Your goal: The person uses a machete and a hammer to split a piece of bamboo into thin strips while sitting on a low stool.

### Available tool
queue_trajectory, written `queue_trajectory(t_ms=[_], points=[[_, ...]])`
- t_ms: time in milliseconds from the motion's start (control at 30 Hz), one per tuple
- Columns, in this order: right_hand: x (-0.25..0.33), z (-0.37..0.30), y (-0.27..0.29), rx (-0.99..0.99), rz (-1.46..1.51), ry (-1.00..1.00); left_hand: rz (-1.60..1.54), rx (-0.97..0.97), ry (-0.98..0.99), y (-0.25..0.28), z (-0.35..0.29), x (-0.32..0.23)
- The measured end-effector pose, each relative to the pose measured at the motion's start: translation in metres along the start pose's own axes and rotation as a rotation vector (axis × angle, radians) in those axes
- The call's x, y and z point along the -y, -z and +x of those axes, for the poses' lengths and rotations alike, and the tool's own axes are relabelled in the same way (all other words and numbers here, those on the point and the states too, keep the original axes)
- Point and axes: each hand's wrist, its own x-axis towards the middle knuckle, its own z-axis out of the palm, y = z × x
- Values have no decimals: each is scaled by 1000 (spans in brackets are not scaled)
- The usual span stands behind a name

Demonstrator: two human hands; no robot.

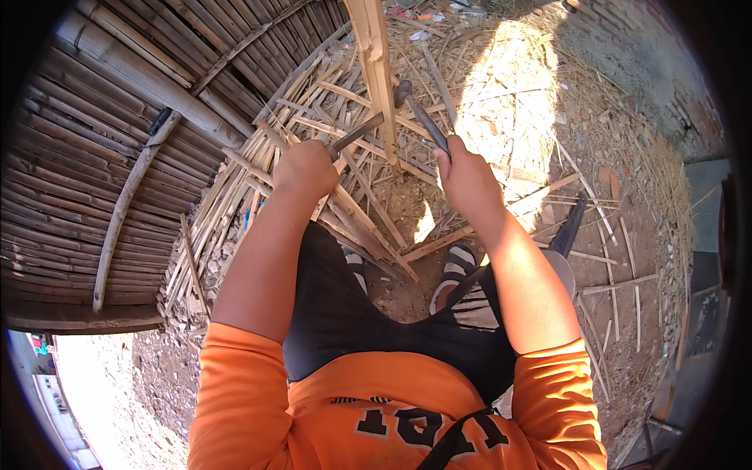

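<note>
My left hand (305, 168) is closed round a chisel (357, 135), a flat dark metal bar. Its far end meets the left side of an upright pale wooden post (376, 66), or overlaps it in view; I cannot tell which. In my right hand (470, 184) is the handle of a hammer (427, 124). The hammer's dark rounded head lies just right of the post, apart from the chisel. The post rises from the littered ground in front of my feet and runs out of the top of the view.
Split wood strips (364, 223) lie heaped around my sandalled feet (454, 274). A slatted bamboo wall (117, 157) stands on the left. A dark blade-like piece (569, 227) sits beside my right knee. Thin sticks (607, 274) and straw cover the ground at right, before a rough wall (642, 63).
</note>
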Motion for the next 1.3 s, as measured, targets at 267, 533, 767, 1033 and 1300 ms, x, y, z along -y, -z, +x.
queue_trajectory(t_ms=[267, 533, 767, 1033, 1300], points=[[26, 6, 35, -313, 342, -56, 19, 4, -33, 1, -4, 3], [-10, 15, -25, 30, -16, -65, -33, 17, -39, -5, 1, -9], [22, 4, 27, -231, 250, -48, -59, 8, -32, -22, 19, 2], [-10, 19, -2, -265, 140, -33, -107, -33, -32, -35, 29, 10], [-15, 23, -28, -43, -88, -38, -117, 21, -40, -32, 25, 6]])
